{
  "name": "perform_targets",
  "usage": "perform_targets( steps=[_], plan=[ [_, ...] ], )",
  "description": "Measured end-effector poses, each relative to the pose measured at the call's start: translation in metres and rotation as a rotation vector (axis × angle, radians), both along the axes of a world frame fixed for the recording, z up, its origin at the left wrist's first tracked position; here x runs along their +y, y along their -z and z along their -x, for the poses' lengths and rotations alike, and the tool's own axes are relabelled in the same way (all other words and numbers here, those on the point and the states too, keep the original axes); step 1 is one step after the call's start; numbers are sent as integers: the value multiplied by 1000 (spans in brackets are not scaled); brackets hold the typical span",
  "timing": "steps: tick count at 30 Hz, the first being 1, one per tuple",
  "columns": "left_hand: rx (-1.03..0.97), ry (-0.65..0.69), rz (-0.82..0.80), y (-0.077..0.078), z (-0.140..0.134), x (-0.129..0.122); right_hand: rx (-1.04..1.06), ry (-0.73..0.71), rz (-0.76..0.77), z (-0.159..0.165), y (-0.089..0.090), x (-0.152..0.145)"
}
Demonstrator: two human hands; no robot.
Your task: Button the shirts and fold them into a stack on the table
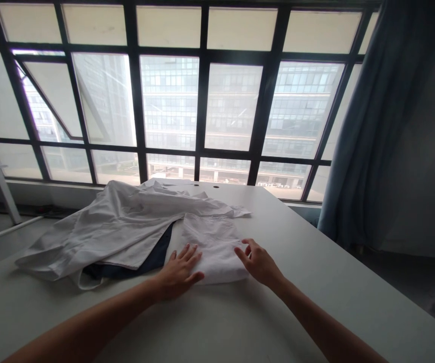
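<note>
A folded white cloth garment (217, 247) lies flat on the white table (308, 282). My left hand (180, 271) rests on its left edge with the fingers spread. At the right edge of the folded garment is my right hand (258, 261), its fingers bent and thumb apart, with nothing visible gripped between them. To the left, a larger crumpled white garment (104, 227) spreads over the table. Dark navy cloth (157, 257) shows from under it, close to my left hand.
A large black-framed window (200, 101) stands behind the table, with one pane (51, 96) tilted out. A blue-grey curtain (361, 151) hangs at the right. Part of another white table (3, 186) is at the far left. The table's right edge runs diagonally toward me.
</note>
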State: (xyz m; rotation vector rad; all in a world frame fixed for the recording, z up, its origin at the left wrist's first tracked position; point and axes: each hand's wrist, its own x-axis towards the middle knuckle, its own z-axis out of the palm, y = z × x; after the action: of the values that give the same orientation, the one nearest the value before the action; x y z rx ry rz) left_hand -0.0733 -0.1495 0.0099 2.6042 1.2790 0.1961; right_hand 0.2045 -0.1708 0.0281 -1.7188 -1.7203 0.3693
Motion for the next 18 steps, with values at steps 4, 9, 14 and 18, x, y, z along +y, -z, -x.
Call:
perform_targets(
  steps=[4,9,14,18],
  plan=[
    [-60,-24,39,4,4,-2,84,-74,162,-2,-11,-8],
    [-38,-56,42,3,2,-1,70,-40,260,-4,-19,-13],
    [2,-77,30,3,-1,-2,232,-125,343,-1,-19,-15],
    [4,-80,20,2,-2,-4,317,-107,476,0,-19,-16]
  ],
)
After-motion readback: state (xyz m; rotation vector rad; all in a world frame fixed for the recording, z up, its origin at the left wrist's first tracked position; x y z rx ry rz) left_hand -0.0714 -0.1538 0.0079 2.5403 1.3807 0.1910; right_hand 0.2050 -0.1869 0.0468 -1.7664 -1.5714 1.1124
